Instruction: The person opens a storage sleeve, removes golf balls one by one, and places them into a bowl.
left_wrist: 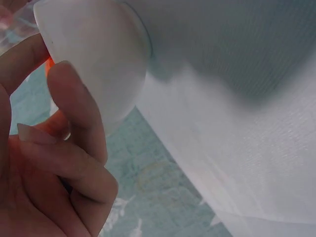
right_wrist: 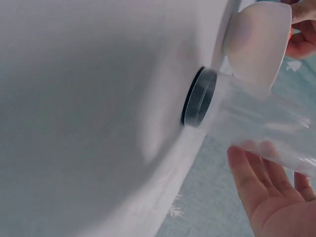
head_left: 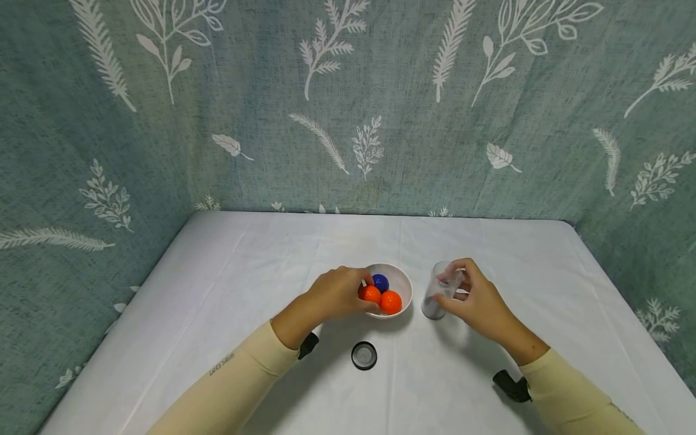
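Left hand [head_left: 339,295] over near rim of white bowl [head_left: 403,285], fingers curled round an orange ball [head_left: 371,294]. Second orange ball [head_left: 391,301] and a blue ball [head_left: 380,281] also in bowl, all three touching. Right hand [head_left: 478,297] gripping clear jar [head_left: 438,291] near its top, thumb and fingers wrapped round it; jar upright on desk [head_left: 217,290], just right of bowl, dark base down. Black lid [head_left: 364,355] flat on desk, near, in front of bowl. Cream sleeves [head_left: 228,380] on both arms. Leaf-print cloth [head_left: 348,90] behind.
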`<act>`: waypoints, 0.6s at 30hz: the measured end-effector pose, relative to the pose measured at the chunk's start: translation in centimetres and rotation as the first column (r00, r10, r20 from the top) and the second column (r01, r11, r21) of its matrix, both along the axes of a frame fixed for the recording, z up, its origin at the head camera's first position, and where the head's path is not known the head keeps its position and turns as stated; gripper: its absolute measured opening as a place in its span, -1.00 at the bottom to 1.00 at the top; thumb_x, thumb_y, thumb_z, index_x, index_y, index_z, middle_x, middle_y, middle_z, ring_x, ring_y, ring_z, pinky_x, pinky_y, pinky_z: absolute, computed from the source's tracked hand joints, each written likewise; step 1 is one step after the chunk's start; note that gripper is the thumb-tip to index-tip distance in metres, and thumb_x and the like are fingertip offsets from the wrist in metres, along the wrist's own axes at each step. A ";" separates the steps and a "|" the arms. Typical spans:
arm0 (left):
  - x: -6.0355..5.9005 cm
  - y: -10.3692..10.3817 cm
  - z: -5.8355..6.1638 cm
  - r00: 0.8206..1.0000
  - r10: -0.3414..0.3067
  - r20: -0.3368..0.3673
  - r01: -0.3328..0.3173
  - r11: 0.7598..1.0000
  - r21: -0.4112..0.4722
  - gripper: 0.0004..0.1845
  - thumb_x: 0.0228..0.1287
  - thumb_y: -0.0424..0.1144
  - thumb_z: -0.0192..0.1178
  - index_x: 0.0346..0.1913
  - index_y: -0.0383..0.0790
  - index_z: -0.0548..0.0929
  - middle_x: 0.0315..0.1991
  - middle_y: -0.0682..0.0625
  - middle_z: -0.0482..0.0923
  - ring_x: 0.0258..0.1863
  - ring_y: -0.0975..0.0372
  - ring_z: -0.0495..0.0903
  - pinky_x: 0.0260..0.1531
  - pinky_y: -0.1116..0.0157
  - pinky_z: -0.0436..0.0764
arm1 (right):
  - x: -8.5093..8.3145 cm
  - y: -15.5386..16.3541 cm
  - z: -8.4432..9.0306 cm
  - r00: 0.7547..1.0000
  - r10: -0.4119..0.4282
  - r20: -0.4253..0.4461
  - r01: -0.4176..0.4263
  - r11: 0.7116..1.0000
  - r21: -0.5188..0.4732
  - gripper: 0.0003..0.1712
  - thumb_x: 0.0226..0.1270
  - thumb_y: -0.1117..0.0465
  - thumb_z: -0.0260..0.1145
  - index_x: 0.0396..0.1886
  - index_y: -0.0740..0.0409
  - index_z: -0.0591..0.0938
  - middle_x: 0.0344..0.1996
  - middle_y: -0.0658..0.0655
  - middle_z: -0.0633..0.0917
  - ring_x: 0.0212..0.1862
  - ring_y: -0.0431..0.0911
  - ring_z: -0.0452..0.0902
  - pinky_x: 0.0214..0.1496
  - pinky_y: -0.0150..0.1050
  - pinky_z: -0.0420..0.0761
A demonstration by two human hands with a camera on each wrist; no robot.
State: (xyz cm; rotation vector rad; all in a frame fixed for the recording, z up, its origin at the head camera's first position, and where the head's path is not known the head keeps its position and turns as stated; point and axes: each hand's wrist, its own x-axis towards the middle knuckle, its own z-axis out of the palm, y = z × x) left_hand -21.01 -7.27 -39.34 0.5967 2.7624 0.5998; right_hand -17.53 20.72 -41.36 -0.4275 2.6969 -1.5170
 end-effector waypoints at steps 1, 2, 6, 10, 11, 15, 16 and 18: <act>0.0 0.0 0.1 1.000 -0.002 0.001 0.002 1.000 -0.002 -0.46 0.06 0.11 0.50 0.02 -0.14 0.68 -0.17 0.04 0.69 -0.34 0.23 0.53 -0.38 0.32 0.46 | 0.0 0.1 0.0 1.000 0.004 0.018 -0.003 1.000 -0.009 -0.44 0.30 0.22 0.43 0.11 0.20 0.30 0.11 0.29 0.63 0.14 0.15 0.63 0.08 -0.19 0.67; -0.1 0.0 0.2 1.000 -0.006 0.003 0.007 1.000 -0.007 -0.46 0.07 0.11 0.50 0.02 -0.14 0.67 -0.17 0.04 0.69 -0.34 0.23 0.53 -0.38 0.32 0.46 | -0.1 0.2 0.1 0.999 0.007 0.036 -0.007 1.000 -0.018 -0.43 0.31 0.22 0.43 0.12 0.20 0.29 0.12 0.31 0.62 0.16 0.17 0.62 0.08 -0.20 0.67; -0.2 0.1 0.6 0.999 -0.019 0.032 0.020 0.999 -0.027 -0.46 0.08 0.09 0.50 0.04 -0.12 0.62 -0.31 0.04 0.64 -0.40 0.22 0.49 -0.42 0.30 0.41 | -0.1 0.5 -0.1 0.997 0.035 0.074 -0.034 0.999 -0.022 -0.34 0.32 0.19 0.43 0.26 0.17 0.26 0.18 0.31 0.58 0.24 0.19 0.57 0.16 -0.17 0.64; -0.3 0.3 0.7 0.999 -0.031 0.042 0.033 0.998 -0.060 -0.48 0.08 0.07 0.50 0.00 -0.10 0.58 -0.48 0.08 0.48 -0.48 0.22 0.41 -0.47 0.30 0.32 | 0.2 1.1 -0.1 0.996 0.071 0.060 -0.073 0.997 0.025 -0.16 0.32 0.12 0.43 0.46 0.06 0.19 0.28 0.28 0.51 0.35 0.22 0.45 0.34 0.05 0.48; -0.3 0.4 0.7 0.999 -0.036 0.039 0.039 0.997 -0.066 -0.50 0.08 0.07 0.50 -0.02 -0.10 0.58 -0.50 0.09 0.44 -0.49 0.23 0.39 -0.48 0.30 0.30 | 0.4 1.4 0.0 0.996 0.075 0.053 -0.077 0.996 0.044 -0.14 0.33 0.10 0.42 0.49 0.03 0.16 0.32 0.27 0.48 0.38 0.23 0.41 0.37 0.09 0.44; -0.3 0.6 0.8 0.998 -0.061 0.028 0.063 0.995 -0.075 -0.54 0.11 0.08 0.48 -0.06 -0.08 0.60 -0.52 0.09 0.41 -0.51 0.24 0.37 -0.50 0.31 0.28 | 1.5 2.8 0.6 0.998 0.057 0.018 -0.059 0.993 0.104 -0.15 0.43 0.07 0.33 0.56 -0.08 0.09 0.43 0.24 0.35 0.45 0.20 0.27 0.43 -0.08 0.41; -0.3 0.6 0.8 0.998 -0.063 0.022 0.064 0.995 -0.071 -0.57 0.14 0.08 0.46 -0.06 -0.08 0.60 -0.50 0.09 0.45 -0.51 0.24 0.38 -0.50 0.32 0.30 | 1.8 3.2 0.8 0.999 0.045 0.003 -0.045 0.992 0.116 -0.17 0.45 0.07 0.31 0.57 -0.10 0.09 0.44 0.22 0.33 0.46 0.18 0.26 0.42 -0.20 0.42; 0.0 0.3 0.9 0.999 -0.046 -0.007 0.045 0.998 -0.043 -0.60 0.21 0.09 0.40 -0.04 -0.07 0.62 -0.39 0.07 0.57 -0.45 0.25 0.46 -0.46 0.32 0.38 | 2.2 3.8 1.1 0.999 0.012 -0.040 -0.006 0.989 0.147 -0.20 0.47 0.07 0.29 0.56 -0.09 0.12 0.45 0.22 0.34 0.45 0.17 0.26 0.38 -0.23 0.42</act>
